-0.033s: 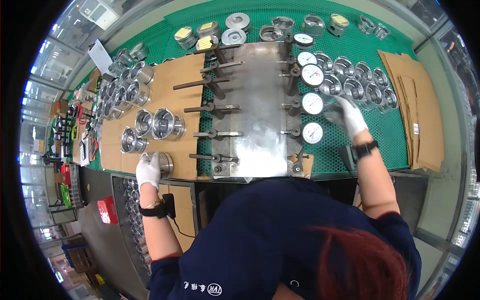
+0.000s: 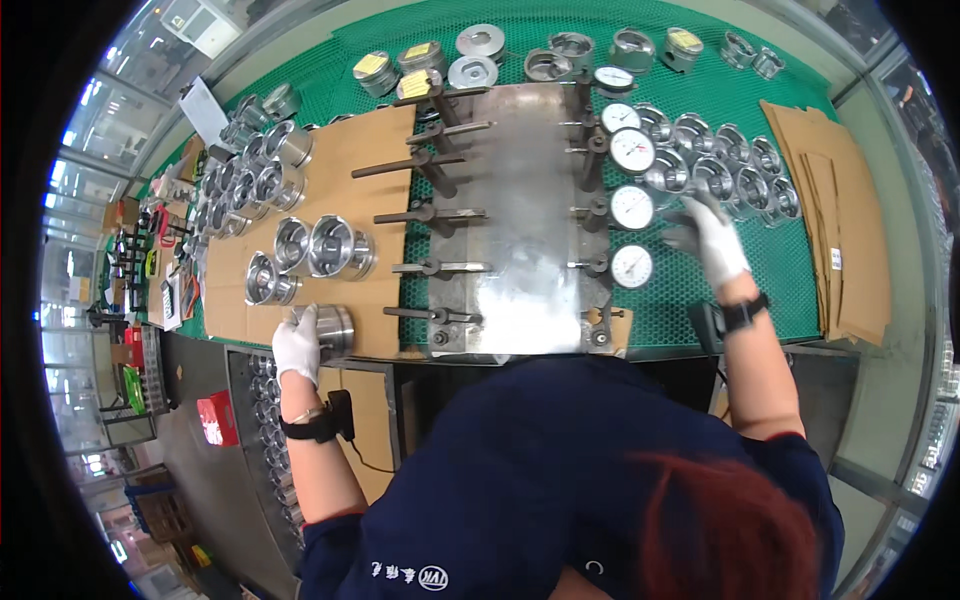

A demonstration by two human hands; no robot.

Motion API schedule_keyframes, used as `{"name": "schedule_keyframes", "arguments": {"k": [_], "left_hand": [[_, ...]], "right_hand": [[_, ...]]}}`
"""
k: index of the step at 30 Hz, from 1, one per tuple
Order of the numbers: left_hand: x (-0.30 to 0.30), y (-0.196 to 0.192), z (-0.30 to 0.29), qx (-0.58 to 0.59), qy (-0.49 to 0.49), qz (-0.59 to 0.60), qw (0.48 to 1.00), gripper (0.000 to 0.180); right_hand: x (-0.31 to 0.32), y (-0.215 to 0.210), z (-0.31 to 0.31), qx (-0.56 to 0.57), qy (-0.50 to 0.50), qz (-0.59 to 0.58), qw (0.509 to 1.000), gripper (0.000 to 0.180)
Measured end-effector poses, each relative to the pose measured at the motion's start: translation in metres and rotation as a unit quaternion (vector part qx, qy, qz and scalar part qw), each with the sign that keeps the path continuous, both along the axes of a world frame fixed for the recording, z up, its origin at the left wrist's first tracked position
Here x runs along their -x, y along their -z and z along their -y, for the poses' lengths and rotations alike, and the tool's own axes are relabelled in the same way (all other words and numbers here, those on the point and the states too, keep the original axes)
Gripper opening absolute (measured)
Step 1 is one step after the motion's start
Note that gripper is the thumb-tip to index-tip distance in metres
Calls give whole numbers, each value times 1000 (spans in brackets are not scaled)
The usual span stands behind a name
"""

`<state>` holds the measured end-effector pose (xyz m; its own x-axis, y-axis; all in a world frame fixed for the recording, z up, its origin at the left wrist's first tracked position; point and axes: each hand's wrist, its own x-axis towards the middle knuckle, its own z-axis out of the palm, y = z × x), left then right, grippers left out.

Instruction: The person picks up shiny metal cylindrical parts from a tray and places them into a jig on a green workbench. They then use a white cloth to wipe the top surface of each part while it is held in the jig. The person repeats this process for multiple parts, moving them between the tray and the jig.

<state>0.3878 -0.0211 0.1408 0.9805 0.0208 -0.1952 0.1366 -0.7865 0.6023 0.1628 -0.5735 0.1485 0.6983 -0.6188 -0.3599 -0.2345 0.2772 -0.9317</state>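
Observation:
My left hand (image 2: pixel 297 345), in a white glove, is closed on the side of a metal piston (image 2: pixel 335 332) at the cardboard's near edge. Three more pistons stand just beyond it, among them a larger one (image 2: pixel 338 247). My right hand (image 2: pixel 714 240), gloved in white with greyish fingertips, hovers over the green mat right of the dial gauges. Its fingers are spread and no object shows in them. Closest to it are a dial gauge (image 2: pixel 631 207) and a group of pistons (image 2: pixel 712 177) standing on the mat.
Between my arms lies a steel plate (image 2: pixel 520 220) flanked by clamp posts with handles (image 2: pixel 432 215). More pistons (image 2: pixel 245 185) crowd the cardboard's far left. Labelled pistons (image 2: pixel 683 50) line the back edge. Flat cardboard sheets (image 2: pixel 835 220) lie at the right. A red bin (image 2: pixel 217 418) is on the floor.
My right hand has shifted slightly right and its fingers look less smeared. My left hand stays at the piston, and the whole view has drifted a little.

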Motion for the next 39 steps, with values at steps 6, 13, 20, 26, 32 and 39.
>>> {"name": "schedule_keyframes", "arguments": {"k": [6,13,20,26,32,39], "left_hand": [[52,-89,88,342,86,-115,929,40],[69,-80,154,415,180,-427,783,48],[68,-51,192,82,529,142,832,77],[76,-29,217,80,542,242,801,100],[70,-23,230,118,536,244,799,100],[60,-19,237,152,522,182,819,101]], "right_hand": [[23,-61,-79,145,-186,137,962,54],[-11,-33,-176,286,-311,200,884,124],[-20,-37,-164,528,-297,17,795,106],[-6,-38,-170,541,-234,87,803,88],[16,-16,-174,0,-272,-96,958,93],[10,-17,-175,-89,-243,-85,962,96]]}}
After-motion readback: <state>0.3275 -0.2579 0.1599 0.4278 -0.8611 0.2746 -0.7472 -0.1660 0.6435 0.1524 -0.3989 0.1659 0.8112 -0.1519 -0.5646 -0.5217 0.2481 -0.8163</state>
